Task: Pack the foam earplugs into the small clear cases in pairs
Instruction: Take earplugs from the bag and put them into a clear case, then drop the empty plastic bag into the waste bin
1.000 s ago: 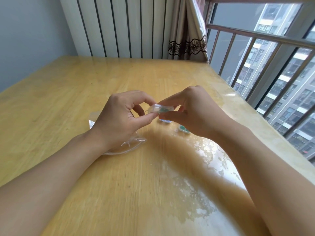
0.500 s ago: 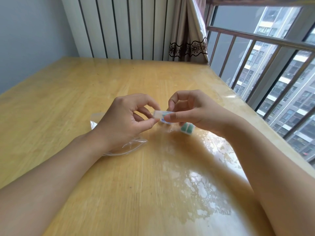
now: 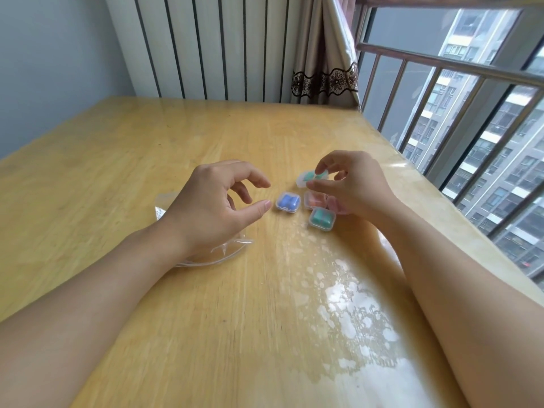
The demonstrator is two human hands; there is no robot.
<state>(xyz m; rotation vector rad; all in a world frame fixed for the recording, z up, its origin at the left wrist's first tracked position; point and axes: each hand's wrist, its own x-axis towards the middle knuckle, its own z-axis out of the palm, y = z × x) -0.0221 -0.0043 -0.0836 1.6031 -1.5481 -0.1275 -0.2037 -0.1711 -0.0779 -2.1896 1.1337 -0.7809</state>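
Table: your pale wooden table (image 3: 123, 178) carries everything.
Bag: a crumpled clear plastic bag (image 3: 223, 248) lies under your left wrist.
Left hand: your left hand (image 3: 215, 207) hovers with fingers loosely spread, gripping nothing.
Right hand: your right hand (image 3: 350, 187) pinches a small clear case with teal earplugs (image 3: 309, 177), lifted above the others.
Cases on the table: a clear case with blue earplugs (image 3: 288, 202), one with orange earplugs (image 3: 315, 200), and another with green earplugs (image 3: 322, 218) sit close together.

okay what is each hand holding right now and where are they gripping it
The right hand pinches a clear case with green earplugs by its near right edge, thumb below, fingertips above. The left hand holds nothing.
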